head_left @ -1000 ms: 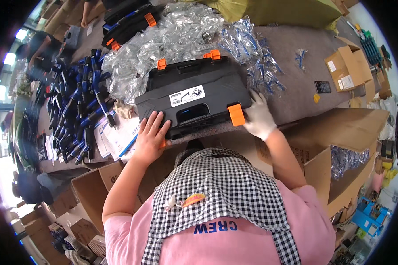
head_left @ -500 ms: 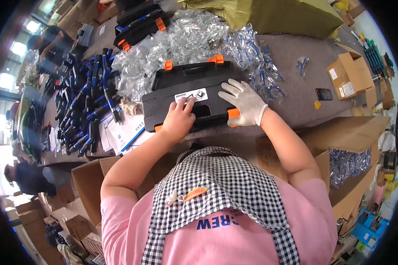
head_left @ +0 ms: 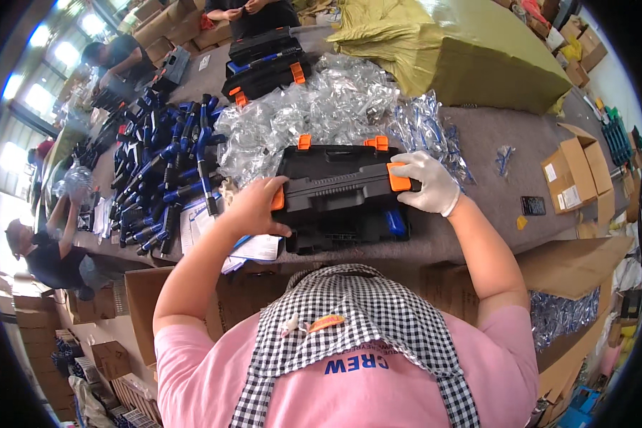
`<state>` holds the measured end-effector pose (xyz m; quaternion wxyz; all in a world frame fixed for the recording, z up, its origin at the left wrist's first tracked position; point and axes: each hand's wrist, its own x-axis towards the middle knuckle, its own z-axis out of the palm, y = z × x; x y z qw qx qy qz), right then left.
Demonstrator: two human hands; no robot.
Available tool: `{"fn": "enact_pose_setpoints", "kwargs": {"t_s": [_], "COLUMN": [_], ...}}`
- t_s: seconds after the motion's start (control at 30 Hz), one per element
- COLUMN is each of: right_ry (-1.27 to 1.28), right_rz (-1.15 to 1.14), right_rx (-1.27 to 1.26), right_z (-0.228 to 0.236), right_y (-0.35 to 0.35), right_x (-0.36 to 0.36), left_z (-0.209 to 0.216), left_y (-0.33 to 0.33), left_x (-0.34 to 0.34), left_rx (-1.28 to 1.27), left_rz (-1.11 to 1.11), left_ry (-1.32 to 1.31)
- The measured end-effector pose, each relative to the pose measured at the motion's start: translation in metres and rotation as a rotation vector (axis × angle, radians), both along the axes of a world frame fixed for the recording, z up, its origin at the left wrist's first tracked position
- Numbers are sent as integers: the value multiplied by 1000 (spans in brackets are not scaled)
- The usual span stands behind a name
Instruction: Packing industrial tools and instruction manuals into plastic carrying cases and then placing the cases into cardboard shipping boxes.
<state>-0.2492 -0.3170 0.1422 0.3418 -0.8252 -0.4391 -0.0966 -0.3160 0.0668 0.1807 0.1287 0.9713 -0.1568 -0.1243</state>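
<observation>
A black plastic tool case is in front of me with its lid (head_left: 339, 187) tilted up off the lower half (head_left: 321, 237). My bare left hand (head_left: 255, 207) grips the lid's left end by an orange latch. On the right, my right hand (head_left: 429, 184), in a pale work glove, closes round the lid's other end beside the second orange latch (head_left: 399, 177). A blue part (head_left: 394, 222) shows inside the lower half; the rest of the inside is mostly hidden. Just behind the lid sits another black case part with orange latches (head_left: 376, 143).
Left lies a pile of blue-and-black tools (head_left: 167, 167), near papers (head_left: 257, 247). Clear plastic bags (head_left: 321, 93), bagged blue items (head_left: 424, 125) and an open black case (head_left: 264, 68) lie behind. A phone (head_left: 533, 205) and cardboard box (head_left: 571, 175) are right. Other people work beyond the table.
The case's lid has come up from flat. My left hand has moved from the label on top to the left end; my gloved hand has shifted to the lid's right end.
</observation>
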Motion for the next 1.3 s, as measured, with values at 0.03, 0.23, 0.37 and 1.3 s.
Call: {"fn": "enact_pose_setpoints", "kwargs": {"t_s": [0.03, 0.23, 0.37, 1.3], "right_ry": [16, 4, -174, 657], "right_rz": [12, -11, 57, 300], "right_rx": [44, 105, 70, -28], "right_z": [-1, -8, 2, 32], "right_y": [1, 12, 21, 34], "right_x": [5, 15, 20, -77], "left_z": [-12, -64, -74, -44], "left_y": [8, 29, 29, 50], "left_x": [-5, -2, 4, -144], "left_rx": [-41, -490, -477, -765], "left_rz": [11, -172, -199, 374], "left_ry": [-97, -570, -649, 416]}}
